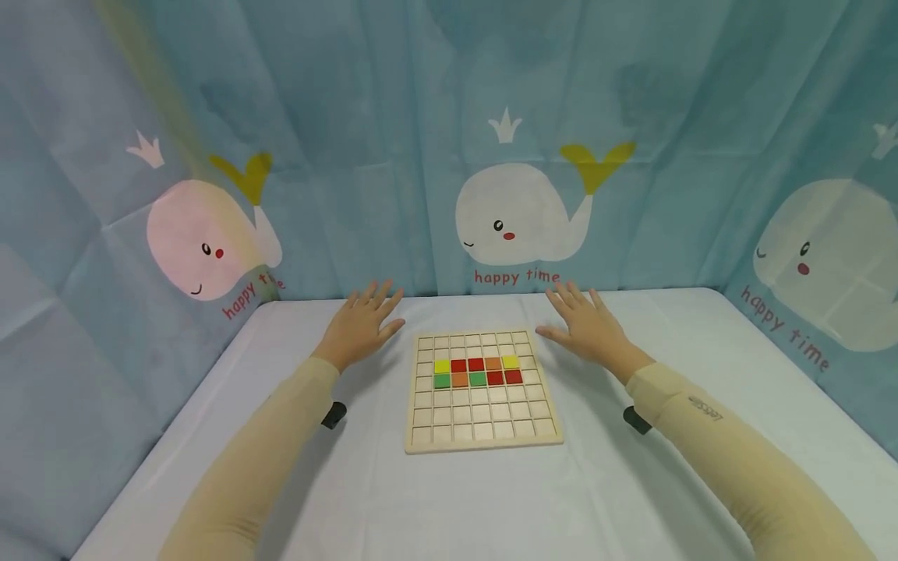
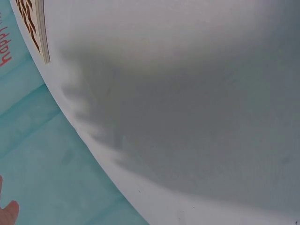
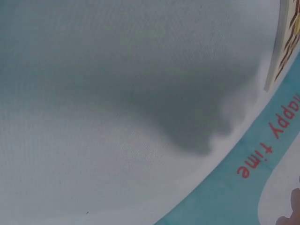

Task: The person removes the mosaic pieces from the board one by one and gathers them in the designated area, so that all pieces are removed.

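A square wooden grid board (image 1: 459, 447) lies on the white table, centred between the two hands. Two rows of coloured square tiles, red, yellow, green and orange, fill some cells across its middle, such as a green tile (image 1: 478, 379). Left of the board's far corner, the left hand (image 1: 359, 327) is raised with its fingers spread and holds nothing. On the other side the right hand (image 1: 589, 327) mirrors it, palm down and fingers apart. Each wrist view shows that hand's shadow on the tabletop, a corner of the board, and only a bit of fingers at the frame edge.
The white tabletop (image 1: 463, 506) meets a blue curtain (image 1: 393, 234) printed with whales at its back edge and both sides. Small black wrist cameras hang under the sleeves, one at the left (image 1: 334, 415) and one at the right (image 1: 637, 420).
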The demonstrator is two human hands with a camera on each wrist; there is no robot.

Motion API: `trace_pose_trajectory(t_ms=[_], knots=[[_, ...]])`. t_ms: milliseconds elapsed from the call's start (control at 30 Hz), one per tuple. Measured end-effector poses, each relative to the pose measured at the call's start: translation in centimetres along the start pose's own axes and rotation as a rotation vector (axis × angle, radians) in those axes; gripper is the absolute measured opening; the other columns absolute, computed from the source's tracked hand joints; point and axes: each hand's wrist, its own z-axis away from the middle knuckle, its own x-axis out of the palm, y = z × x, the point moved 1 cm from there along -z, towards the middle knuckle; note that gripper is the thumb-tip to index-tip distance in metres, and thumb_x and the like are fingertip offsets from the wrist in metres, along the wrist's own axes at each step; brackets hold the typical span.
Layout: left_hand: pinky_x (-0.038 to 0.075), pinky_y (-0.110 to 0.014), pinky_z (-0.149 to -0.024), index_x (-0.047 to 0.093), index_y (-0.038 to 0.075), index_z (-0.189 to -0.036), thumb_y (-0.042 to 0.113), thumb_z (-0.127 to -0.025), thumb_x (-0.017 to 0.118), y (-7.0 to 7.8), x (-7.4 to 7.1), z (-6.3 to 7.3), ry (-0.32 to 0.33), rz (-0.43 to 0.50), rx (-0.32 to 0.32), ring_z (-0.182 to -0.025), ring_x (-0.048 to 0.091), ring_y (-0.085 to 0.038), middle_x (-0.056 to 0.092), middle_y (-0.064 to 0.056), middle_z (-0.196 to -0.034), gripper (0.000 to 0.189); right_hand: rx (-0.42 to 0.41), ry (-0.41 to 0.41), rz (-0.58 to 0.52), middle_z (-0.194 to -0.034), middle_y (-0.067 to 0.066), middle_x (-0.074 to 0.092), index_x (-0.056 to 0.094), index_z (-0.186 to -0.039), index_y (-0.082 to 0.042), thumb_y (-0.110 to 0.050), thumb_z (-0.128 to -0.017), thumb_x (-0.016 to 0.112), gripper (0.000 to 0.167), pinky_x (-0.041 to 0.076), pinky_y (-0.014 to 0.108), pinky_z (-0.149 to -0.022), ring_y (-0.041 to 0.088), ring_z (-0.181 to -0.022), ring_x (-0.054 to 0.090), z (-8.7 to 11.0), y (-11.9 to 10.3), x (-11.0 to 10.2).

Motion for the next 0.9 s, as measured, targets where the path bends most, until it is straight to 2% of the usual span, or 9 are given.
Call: trace_pose_trajectory(t_ms=[233, 500, 600, 767, 900], knots=[[0.020, -0.056, -0.124, 0.023, 0.018, -0.159, 0.052, -0.104, 0.040, 0.4, 0.3, 0.3, 0.028, 0.025, 0.007, -0.153, 0.017, -0.035, 0.019, -0.011, -0.166, 0.067, -0.007, 0.031, -0.059, -0.166, 0.016, 0.016, 0.021, -0.159, -0.008, -0.059, -0.097, 0.049, 0.085, 0.005, 0.061, -0.125, 0.038, -0.154, 0.011, 0.1, -0.6, 0.5], [0.025, -0.055, -0.123, 0.023, 0.015, -0.160, 0.051, -0.103, 0.042, 1.1, 0.2, 0.7, 0.046, 0.147, 0.018, -0.152, 0.021, -0.036, 0.021, -0.012, -0.166, 0.070, 0.005, 0.074, -0.138, -0.165, 0.020, 0.017, 0.019, -0.158, -0.002, -0.057, -0.097, 0.052, 0.089, 0.005, 0.061, -0.125, 0.038, -0.154, 0.011, 0.4, -1.6, 0.6], [0.026, -0.056, -0.122, 0.022, 0.015, -0.160, 0.051, -0.102, 0.046, 1.3, 0.1, 0.9, 0.057, 0.190, 0.020, -0.152, 0.022, -0.037, 0.021, -0.013, -0.166, 0.072, 0.022, 0.067, -0.173, -0.166, 0.020, 0.015, 0.018, -0.158, -0.002, -0.057, -0.097, 0.052, 0.089, 0.003, 0.060, -0.125, 0.037, -0.154, 0.009, 0.4, -1.8, 0.6], [0.026, -0.057, -0.122, 0.022, 0.015, -0.160, 0.052, -0.100, 0.051, 1.7, 0.3, 1.3, 0.050, 0.304, -0.024, -0.153, 0.019, -0.036, 0.018, -0.011, -0.167, 0.076, 0.046, 0.047, -0.262, -0.166, 0.020, 0.011, 0.014, -0.159, -0.004, -0.056, -0.096, 0.055, 0.092, 0.005, 0.058, -0.126, 0.038, -0.154, 0.009, 0.5, -2.1, 0.3], [0.024, -0.058, -0.122, 0.022, 0.018, -0.160, 0.058, -0.098, 0.051, 2.4, 0.4, 1.6, 0.019, 0.409, -0.081, -0.154, 0.015, -0.033, 0.014, -0.008, -0.168, 0.080, 0.083, 0.016, -0.342, -0.167, 0.019, 0.007, 0.013, -0.160, -0.006, -0.057, -0.095, 0.056, 0.093, 0.008, 0.061, -0.124, 0.044, -0.152, 0.011, 0.6, -2.5, 0.2]])
